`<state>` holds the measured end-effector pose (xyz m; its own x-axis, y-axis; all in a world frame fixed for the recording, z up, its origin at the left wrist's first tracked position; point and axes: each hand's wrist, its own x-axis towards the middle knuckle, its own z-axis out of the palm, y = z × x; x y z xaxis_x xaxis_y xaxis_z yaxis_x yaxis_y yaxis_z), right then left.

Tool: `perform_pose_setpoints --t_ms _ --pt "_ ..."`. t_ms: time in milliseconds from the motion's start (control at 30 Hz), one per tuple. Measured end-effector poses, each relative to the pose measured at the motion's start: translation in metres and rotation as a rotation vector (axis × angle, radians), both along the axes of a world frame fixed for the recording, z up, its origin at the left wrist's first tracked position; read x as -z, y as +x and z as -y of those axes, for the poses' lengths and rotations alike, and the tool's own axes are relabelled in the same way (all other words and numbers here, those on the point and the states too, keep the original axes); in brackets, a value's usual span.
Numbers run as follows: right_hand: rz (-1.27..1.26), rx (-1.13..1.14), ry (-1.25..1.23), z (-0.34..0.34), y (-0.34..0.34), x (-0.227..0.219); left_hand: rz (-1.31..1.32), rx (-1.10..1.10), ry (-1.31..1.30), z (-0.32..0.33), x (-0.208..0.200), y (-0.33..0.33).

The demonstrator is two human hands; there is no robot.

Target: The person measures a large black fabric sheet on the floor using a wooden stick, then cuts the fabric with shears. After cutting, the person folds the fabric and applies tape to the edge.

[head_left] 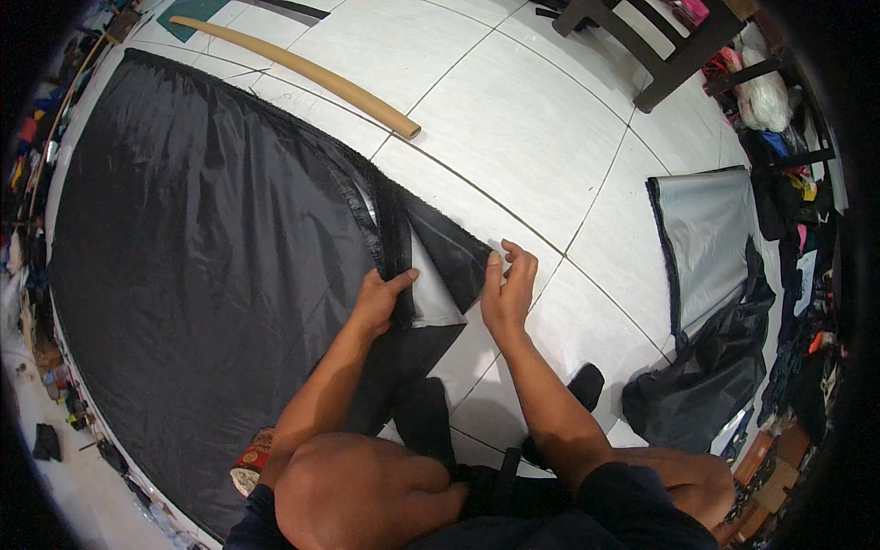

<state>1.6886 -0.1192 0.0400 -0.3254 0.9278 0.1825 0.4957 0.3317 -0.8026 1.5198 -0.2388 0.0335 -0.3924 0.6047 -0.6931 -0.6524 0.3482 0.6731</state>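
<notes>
A large sheet of black fabric with a silver underside lies spread over the tiled floor on my left. Its near right corner is partly turned back, so a silver patch shows. My left hand is closed on the frayed, folded edge, thumb on top. At the corner's tip, my right hand pinches the black fabric between thumb and index finger, the other fingers loosely curled. The fabric between the two hands is lifted into a flap.
A long brown cardboard tube lies beyond the fabric. At right rests a folded silver-and-black piece of fabric. A dark wooden chair stands at the far right. A red can sits by my left knee. Clutter lines both sides.
</notes>
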Motion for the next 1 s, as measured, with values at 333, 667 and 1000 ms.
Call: perform_pose_setpoints --t_ms 333,667,1000 --pt "0.229 -0.468 -0.06 0.022 -0.017 0.004 0.015 0.089 0.01 -0.002 -0.008 -0.001" --pt "-0.018 0.13 0.008 0.002 -0.009 -0.014 -0.049 -0.019 -0.006 0.003 0.01 0.0" --pt "0.261 -0.425 -0.049 0.021 -0.015 -0.001 -0.004 0.051 0.0 -0.003 -0.007 0.002"
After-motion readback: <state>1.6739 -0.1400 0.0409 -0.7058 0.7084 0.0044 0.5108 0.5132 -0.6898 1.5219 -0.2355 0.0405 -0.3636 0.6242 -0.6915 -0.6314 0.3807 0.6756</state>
